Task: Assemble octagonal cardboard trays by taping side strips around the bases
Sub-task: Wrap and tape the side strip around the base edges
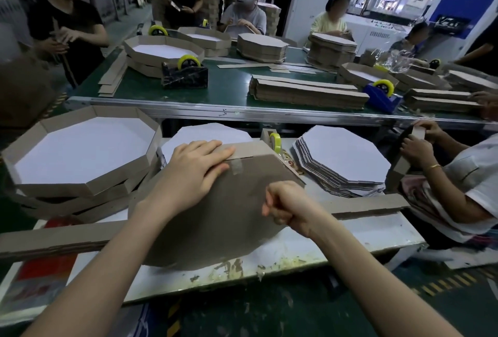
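Matt brown cardboard base (215, 218), rough grain; glossy clear tape (236, 167) on its edge; smooth white counter (350, 239), glue-crusted.

The cardboard base (215, 215) shows a dull grey-brown back; the finished tray (62, 188) has brown walls and a white floor; the octagon stack (347, 153) is white on top. The tape roll (275, 142) is yellow; the conveyor belt (229, 88) is dark green; one tape dispenser (186, 76) is black with pale marbling, the other dispenser (382, 98) is blue; the sheet (51, 266) is red.
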A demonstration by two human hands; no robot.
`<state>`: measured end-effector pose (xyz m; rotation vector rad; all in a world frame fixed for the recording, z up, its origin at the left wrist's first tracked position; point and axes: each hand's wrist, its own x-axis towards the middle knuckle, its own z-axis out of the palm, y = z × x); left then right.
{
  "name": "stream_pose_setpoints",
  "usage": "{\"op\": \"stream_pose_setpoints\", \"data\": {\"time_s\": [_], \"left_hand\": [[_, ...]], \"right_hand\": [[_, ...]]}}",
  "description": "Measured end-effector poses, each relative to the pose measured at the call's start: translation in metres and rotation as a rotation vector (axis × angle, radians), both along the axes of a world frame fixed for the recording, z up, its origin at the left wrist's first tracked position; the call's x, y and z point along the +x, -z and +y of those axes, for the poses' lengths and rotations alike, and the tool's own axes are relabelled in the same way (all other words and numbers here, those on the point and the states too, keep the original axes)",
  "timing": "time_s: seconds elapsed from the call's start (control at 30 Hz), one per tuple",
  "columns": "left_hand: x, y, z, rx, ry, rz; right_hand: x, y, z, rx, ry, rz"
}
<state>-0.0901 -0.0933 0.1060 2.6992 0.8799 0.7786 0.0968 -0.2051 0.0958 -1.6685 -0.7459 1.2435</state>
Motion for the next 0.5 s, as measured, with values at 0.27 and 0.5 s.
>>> {"op": "stream_pose_setpoints", "data": {"time_s": [0.27, 0.5], "left_hand": [[0.009, 0.001, 0.000, -0.009, 0.008, 0.006], [0.006, 0.003, -0.003, 0.013, 0.019, -0.011]], "right_hand": [[0.022, -0.020, 0.006, 0.679, -0.094, -1.189], [0.020, -0.011, 0.024, 0.863, -0.292, -1.549]]}}
